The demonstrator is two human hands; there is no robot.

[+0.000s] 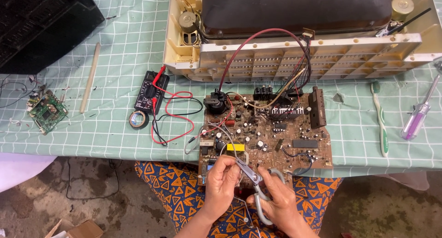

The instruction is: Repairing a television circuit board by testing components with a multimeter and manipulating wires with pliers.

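Right hand (276,199): fingers closed through the grey handles of a pair of scissors (255,183), blades pointing up-left. Left hand (222,178): fingertips pinched on a thin grey wire (224,141) just beside the blade tips. Both hands close together at the near edge of a brown circuit board (271,127), which overhangs the table edge above a patterned orange-and-blue lap. Green checked cloth (115,127) beneath. Left of board: black multimeter (151,91) with red and black leads, tape roll (138,120), small green board (46,111). Right: toothbrush (380,118), screwdriver (418,116). Farthest: opened cream television casing (304,58).
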